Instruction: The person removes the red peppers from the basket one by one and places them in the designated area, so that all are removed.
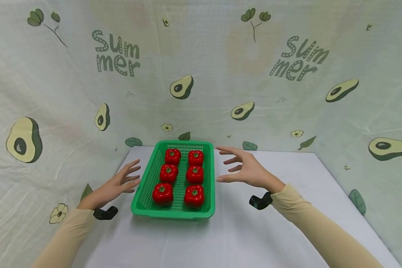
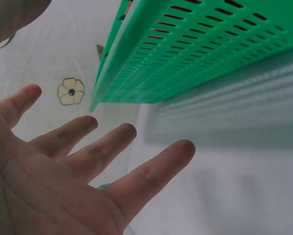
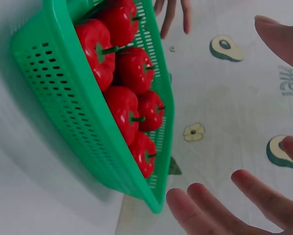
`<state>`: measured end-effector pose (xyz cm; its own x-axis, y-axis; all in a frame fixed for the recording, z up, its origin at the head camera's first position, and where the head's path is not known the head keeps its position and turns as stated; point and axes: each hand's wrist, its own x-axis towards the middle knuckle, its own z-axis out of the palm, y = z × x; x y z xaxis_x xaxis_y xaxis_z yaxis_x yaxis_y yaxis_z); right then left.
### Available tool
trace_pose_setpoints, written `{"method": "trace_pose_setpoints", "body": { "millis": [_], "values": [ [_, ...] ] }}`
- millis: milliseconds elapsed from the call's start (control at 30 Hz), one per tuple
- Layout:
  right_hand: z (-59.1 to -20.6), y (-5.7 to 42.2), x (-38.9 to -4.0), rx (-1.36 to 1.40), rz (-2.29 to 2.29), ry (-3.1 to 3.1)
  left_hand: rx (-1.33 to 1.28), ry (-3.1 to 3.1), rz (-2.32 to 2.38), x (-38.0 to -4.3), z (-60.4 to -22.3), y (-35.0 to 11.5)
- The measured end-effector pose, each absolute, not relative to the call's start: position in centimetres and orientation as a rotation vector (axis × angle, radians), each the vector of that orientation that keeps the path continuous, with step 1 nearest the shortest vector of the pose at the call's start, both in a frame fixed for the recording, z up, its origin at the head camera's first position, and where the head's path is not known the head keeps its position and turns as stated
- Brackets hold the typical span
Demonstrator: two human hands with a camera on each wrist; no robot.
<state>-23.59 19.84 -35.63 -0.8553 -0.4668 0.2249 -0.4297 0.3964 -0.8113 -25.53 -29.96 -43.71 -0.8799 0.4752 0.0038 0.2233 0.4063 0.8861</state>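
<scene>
centre stage, the green basket (image 1: pixel 173 214) sits on the white tabletop (image 1: pixel 248 238), and what a bright piece it is: rectangular, corners rounded, a smooth rim (image 3: pixel 95 107) running all the way round. row upon row of narrow slots pierce its wall (image 2: pixel 136 87), and the floor is a fine mesh. inside, six red bell peppers (image 1: pixel 195 175), lined up in two columns of three! glossy, plump, lobed at the shoulders, throwing back little glints of light, each topped with a short green stem (image 3: pixel 138 119). over to the left hand (image 1: pixel 115 185): fingers spread and loose, gripping nothing, fingertips near the basket's left side. across on the other side, the right hand (image 1: pixel 246 167), fingers stretched, thumb well apart from them, also holding nothing, a gap between it and the rim. behind it all, the pale cloth (image 1: pixel 204 48), printed with avocados (image 1: pixel 186 89), flowers (image 1: pixel 164 128) and "summer" (image 1: pixel 120 64).
</scene>
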Motion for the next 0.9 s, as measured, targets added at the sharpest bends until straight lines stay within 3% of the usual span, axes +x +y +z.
{"method": "trace_pose_setpoints", "body": {
  "millis": [900],
  "values": [
    [-38.6,15.0,-26.1,-0.946,-1.324,2.347,0.650,2.273,1.556,-25.0,-46.2,-30.2]
  ]
}}
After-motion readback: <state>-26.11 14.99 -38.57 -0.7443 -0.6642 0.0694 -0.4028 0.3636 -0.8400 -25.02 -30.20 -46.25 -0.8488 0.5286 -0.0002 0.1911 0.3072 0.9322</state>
